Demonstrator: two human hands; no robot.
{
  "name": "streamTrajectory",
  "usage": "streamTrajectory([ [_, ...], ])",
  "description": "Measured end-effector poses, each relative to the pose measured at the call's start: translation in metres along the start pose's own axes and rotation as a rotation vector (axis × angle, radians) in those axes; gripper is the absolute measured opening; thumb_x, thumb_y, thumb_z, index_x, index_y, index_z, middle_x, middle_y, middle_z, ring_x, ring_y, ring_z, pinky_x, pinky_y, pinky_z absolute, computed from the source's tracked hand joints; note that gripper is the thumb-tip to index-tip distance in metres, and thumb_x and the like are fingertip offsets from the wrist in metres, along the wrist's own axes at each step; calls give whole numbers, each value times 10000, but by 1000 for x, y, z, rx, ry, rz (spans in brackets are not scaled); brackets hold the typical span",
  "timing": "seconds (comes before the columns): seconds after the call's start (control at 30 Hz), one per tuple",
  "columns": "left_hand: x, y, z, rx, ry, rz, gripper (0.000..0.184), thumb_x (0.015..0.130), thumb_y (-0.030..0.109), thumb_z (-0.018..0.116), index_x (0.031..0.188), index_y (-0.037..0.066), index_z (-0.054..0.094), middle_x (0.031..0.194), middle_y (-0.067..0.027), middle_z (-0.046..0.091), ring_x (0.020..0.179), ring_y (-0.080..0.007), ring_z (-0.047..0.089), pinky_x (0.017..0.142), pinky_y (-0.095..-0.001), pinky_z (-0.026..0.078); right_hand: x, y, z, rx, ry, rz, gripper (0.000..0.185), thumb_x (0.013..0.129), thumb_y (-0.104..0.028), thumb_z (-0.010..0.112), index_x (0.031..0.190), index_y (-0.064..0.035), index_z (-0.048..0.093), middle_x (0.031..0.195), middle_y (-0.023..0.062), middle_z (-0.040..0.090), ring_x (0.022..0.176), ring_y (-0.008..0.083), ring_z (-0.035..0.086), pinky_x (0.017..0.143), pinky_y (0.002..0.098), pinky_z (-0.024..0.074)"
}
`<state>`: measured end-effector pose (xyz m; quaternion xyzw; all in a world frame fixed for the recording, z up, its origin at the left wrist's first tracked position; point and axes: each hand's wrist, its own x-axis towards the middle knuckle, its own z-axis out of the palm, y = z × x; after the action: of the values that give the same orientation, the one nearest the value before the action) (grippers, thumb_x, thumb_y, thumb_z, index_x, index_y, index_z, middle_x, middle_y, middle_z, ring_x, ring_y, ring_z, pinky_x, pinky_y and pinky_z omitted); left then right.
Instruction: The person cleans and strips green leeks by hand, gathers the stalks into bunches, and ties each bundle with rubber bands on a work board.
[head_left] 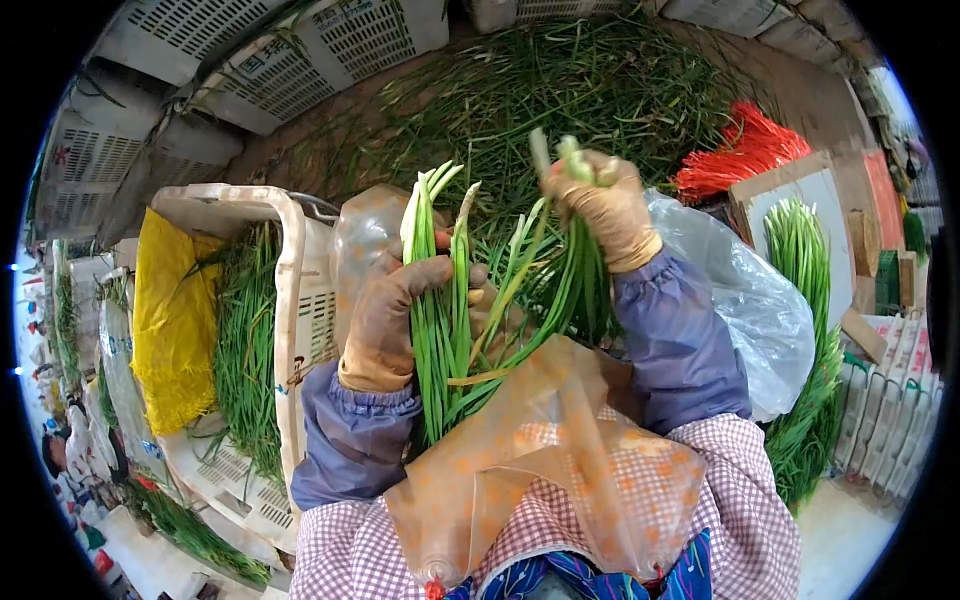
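Head view: slender green stalks with pale ends (430,335) clamped by left gloved hand's (385,315) curled fingers, beside translucent orange-spotted apron (550,430); second green bunch (583,275) gripped by right gloved hand's (607,205) closed fingers. Probably light, flexible, easily bruised; best held near pale ends.

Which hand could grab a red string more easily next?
Probably the right hand: it is nearer the red strings, which lie on its side. The left hand is farther away, holding a green bunch. The right would likely have to put down its stalks first.
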<state>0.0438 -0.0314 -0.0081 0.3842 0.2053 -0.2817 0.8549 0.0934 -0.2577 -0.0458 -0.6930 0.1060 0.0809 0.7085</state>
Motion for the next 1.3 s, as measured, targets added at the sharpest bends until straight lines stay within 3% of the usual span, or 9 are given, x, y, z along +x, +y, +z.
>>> streamTrajectory([
  [0.13, -1, 4, 5, 73, 30, -4, 359, 774, -21, 611, 1098, 24, 464, 888, -138, 612, 710, -224, 639, 574, -313, 562, -14, -19, -2, 110, 27, -49, 210, 780, -93, 678, 952, 13, 622, 656, 2, 579, 479, 66, 499, 430, 194, 410],
  [0.3, 3, -7, 16, 198, 40, 86, 322, 778, -52, 597, 1078, 8, 496, 844, -83, 601, 641, -152, 612, 515, -257, 512, -29, -21, 32, 211, -402, 141, 220, 743, -145, 745, 892, -17, 647, 695, 14, 608, 507, 68, 510, 416, 216, 405],
  [0.43, 4, -15, 18, 313, 121, 250, 361, 762, -58, 614, 1104, 5, 521, 854, -58, 605, 634, -144, 608, 530, -242, 513, -30, -17, 46, 135, -386, 100, 218, 744, -117, 720, 912, -4, 642, 694, 1, 603, 536, 54, 505, 465, 220, 407],
  [0.63, 2, -13, 17, 299, 110, 140, 370, 751, -59, 628, 1097, 9, 515, 848, -61, 602, 633, -145, 611, 537, -241, 515, -25, -11, 37, 181, -411, 83, 182, 748, -109, 695, 884, 2, 645, 684, -4, 592, 554, 51, 508, 476, 218, 413],
  [0.8, 4, -7, 2, 370, 103, 23, 358, 759, -48, 624, 1084, 27, 494, 837, -60, 596, 654, -162, 616, 534, -262, 533, -13, -6, 18, -23, -255, -97, 116, 767, -109, 679, 790, -21, 606, 657, -11, 564, 529, 52, 495, 459, 211, 405],
  [0.87, 1, -5, -2, 441, 157, -22, 344, 765, -39, 619, 1074, 32, 487, 833, -61, 595, 667, -167, 619, 530, -275, 540, 7, 4, -9, -8, 73, -154, 107, 778, -90, 666, 744, -34, 581, 655, -8, 561, 539, 55, 498, 466, 208, 409],
  [1.0, 2, -2, 0, 131, 132, 24, 325, 776, -13, 599, 1068, 46, 469, 818, -88, 596, 686, -186, 622, 534, -312, 553, 23, 7, -40, -39, 282, -283, 88, 767, -78, 681, 810, -31, 621, 683, 2, 588, 547, 74, 515, 485, 209, 437],
  [1.13, 9, -2, 8, 26, 18, -28, 302, 790, -1, 568, 1069, 43, 461, 809, -106, 597, 659, -200, 624, 546, -310, 550, -19, -25, -2, -12, -381, 34, 287, 779, -71, 672, 1041, 20, 600, 690, 4, 598, 505, 61, 495, 457, 187, 407],
  [1.3, 21, -17, -3, -41, -128, -90, 294, 816, 4, 523, 1108, 7, 490, 854, -90, 616, 658, -153, 621, 554, -241, 526, -22, -15, 23, 410, -612, 169, 289, 781, -60, 660, 1063, -10, 628, 816, 20, 641, 619, 57, 549, 551, 193, 453],
])
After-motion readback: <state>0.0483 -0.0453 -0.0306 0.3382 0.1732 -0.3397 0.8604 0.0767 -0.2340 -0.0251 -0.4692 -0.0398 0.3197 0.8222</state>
